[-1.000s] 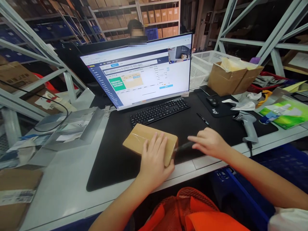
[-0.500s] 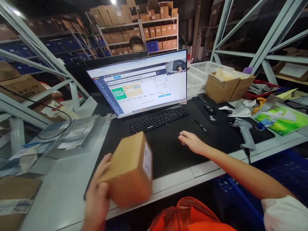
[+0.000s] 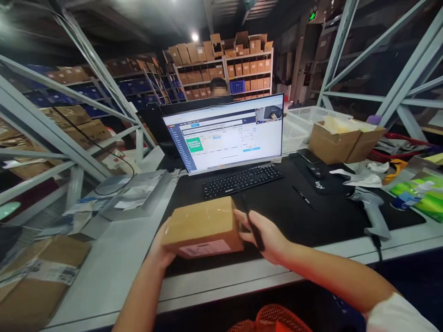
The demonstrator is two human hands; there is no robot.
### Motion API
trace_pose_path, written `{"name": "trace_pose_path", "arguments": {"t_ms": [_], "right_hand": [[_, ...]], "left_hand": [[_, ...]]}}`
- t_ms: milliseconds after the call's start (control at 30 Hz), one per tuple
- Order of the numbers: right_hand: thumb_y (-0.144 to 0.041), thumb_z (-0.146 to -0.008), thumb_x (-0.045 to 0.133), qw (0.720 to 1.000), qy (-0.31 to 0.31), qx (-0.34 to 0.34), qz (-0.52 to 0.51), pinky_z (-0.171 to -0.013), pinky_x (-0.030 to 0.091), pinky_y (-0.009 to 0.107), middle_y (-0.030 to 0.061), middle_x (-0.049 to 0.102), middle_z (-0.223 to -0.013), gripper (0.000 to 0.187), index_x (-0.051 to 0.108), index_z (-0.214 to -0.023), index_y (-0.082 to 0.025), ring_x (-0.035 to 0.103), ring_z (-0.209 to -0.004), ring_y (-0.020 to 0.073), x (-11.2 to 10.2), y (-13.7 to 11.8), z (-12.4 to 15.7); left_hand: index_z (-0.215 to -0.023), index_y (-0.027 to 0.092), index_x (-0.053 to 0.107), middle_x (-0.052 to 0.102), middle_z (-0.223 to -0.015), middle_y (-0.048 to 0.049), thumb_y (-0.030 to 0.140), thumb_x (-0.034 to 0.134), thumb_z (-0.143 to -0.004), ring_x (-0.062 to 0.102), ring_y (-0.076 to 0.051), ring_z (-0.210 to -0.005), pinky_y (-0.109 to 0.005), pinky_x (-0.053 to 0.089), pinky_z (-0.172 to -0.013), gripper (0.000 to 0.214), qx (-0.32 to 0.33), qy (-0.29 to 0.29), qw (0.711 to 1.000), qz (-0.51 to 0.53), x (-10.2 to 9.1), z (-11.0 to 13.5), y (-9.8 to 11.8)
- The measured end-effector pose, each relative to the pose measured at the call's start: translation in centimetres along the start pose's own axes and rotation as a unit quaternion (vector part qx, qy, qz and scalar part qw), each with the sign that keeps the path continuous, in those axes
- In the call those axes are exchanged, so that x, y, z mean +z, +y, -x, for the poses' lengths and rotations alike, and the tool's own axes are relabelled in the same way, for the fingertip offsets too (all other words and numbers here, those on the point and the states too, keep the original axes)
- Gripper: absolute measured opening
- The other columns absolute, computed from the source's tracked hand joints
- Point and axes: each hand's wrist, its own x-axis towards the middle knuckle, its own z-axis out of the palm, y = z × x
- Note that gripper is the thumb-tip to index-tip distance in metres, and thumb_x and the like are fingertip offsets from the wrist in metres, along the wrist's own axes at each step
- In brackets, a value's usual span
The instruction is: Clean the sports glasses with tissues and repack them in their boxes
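A small taped cardboard box (image 3: pixel 200 220) is held up above the black desk mat, its white label on the side facing me. My left hand (image 3: pixel 162 246) grips its left end, the fingers partly hidden by the box. At the box's right end is my right hand (image 3: pixel 268 233), fingers against the cardboard. A slim black tool (image 3: pixel 255 229) lies slanted in that hand. It is blurred, and I cannot tell whether it is a pen or a knife. Behind the box stands a black keyboard (image 3: pixel 242 180) below a lit monitor (image 3: pixel 228 138).
On the right are a black pen (image 3: pixel 303 197), a mouse (image 3: pixel 314 171), a barcode scanner (image 3: pixel 370 207) and an open carton (image 3: pixel 334 143). Grey trays (image 3: pixel 138 196) with papers and another parcel (image 3: pixel 44 276) lie left. A person (image 3: pixel 218 88) is behind the monitor.
The box has turned so its labelled side faces me. My right hand has come from the mat to the box's right end with the black tool. The camera view has shifted.
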Motion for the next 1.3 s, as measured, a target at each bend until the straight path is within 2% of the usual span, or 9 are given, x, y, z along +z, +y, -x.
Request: {"name": "trace_pose_path", "arguments": {"t_ms": [167,267,333,400,467,533,600,1100,1300], "right_hand": [[-0.055,-0.099,0.047,0.985,0.023,-0.066,0.16,-0.109,0.044,0.049,0.0116,0.056,-0.144,0.036,0.062,-0.107,-0.024,0.044,-0.141,0.0273,-3.6,0.0,5.9],[-0.047,-0.103,0.041,0.896,-0.016,-0.124,0.426,-0.101,0.05,0.043,0.0134,0.067,-0.123,0.037,0.062,-0.117,-0.021,0.063,-0.115,0.0256,-7.6,0.4,7.7],[-0.041,-0.103,0.042,0.809,-0.03,-0.155,0.566,-0.091,0.054,0.039,0.013,0.071,-0.112,0.034,0.063,-0.118,-0.019,0.067,-0.103,0.0248,-10.3,0.1,8.3],[-0.036,-0.103,0.043,0.731,-0.043,-0.182,0.656,-0.086,0.055,0.036,0.0127,0.072,-0.111,0.032,0.063,-0.121,-0.019,0.068,-0.101,0.0246,-12.2,-0.8,8.5],[-0.034,-0.103,0.043,0.676,-0.072,-0.204,0.705,-0.082,0.054,0.034,0.0118,0.073,-0.109,0.032,0.063,-0.123,-0.018,0.069,-0.099,0.0239,-12.8,-1.9,8.1],[-0.036,-0.103,0.045,0.641,-0.11,-0.218,0.728,-0.075,0.052,0.033,0.0097,0.073,-0.098,0.032,0.065,-0.119,-0.017,0.069,-0.088,0.0224,-12.3,-3.0,7.3],[-0.038,-0.102,0.046,0.618,-0.136,-0.225,0.741,-0.067,0.048,0.032,0.007,0.07,-0.085,0.033,0.067,-0.114,-0.016,0.067,-0.076,0.0205,-11.3,-4.0,6.3],[-0.043,-0.102,0.046,0.539,-0.115,-0.248,0.797,-0.066,0.042,0.032,0.0062,0.067,-0.078,0.036,0.071,-0.104,-0.018,0.062,-0.072,0.0203,-12.8,-7.3,1.9],[-0.047,-0.096,0.051,0.627,0.146,-0.14,0.752,-0.081,0.052,0.038,0.0118,0.075,-0.103,0.037,0.072,-0.107,-0.018,0.07,-0.094,0.0284,-18.5,-8.7,1.0]], "left_hand": [[-0.088,0.008,0.07,0.076,-0.075,-0.0116,0.027,0.058,-0.091,0.074,-0.025,-0.067,-0.036,0.061,-0.067,0.023,-0.095,-0.081,0.99,-0.063,5.7,-4.3,-0.3],[-0.094,0.01,0.071,0.078,-0.088,-0.0129,0.036,0.059,-0.091,0.075,-0.025,-0.083,-0.034,0.06,-0.077,0.029,-0.06,-0.056,0.993,-0.08,5.4,-4.7,-0.4],[-0.098,0.012,0.071,0.077,-0.103,-0.0119,0.041,0.049,-0.095,0.072,-0.025,-0.102,-0.036,0.056,-0.09,0.036,0.117,0.007,0.986,-0.121,3.8,-2.9,-0.7],[-0.105,0.015,0.07,0.072,-0.12,-0.011,0.041,0.041,-0.098,0.065,-0.026,-0.12,-0.043,0.05,-0.104,0.039,0.394,0.062,0.89,-0.221,2.3,0.4,-1.6],[-0.11,0.019,0.069,0.068,-0.13,-0.0104,0.041,0.049,-0.096,0.058,-0.03,-0.129,-0.052,0.042,-0.111,0.033,0.572,-0.038,0.734,-0.364,2.0,4.3,-3.2],[-0.127,0.021,0.062,0.063,-0.137,-0.0148,0.048,0.067,-0.084,0.047,-0.038,-0.14,-0.058,0.037,-0.113,0.051,0.612,-0.15,0.604,-0.488,3.2,7.5,-5.3],[-0.139,0.014,0.052,0.056,-0.144,-0.0215,0.048,0.073,-0.079,0.04,-0.042,-0.144,-0.061,0.03,-0.115,0.072,0.584,-0.158,0.561,-0.565,5.3,9.3,-7.4],[-0.134,0.01,0.056,0.064,-0.134,-0.024,0.03,0.07,-0.078,0.049,-0.043,-0.138,-0.058,0.032,-0.113,0.061,0.628,-0.037,0.534,-0.565,8.3,8.8,-10.7],[-0.136,0.013,0.055,0.058,-0.142,-0.0232,0.038,0.07,-0.083,0.04,-0.042,-0.144,-0.059,0.032,-0.114,0.06,0.616,-0.124,0.541,-0.56,6.1,8.5,-9.4]]}}
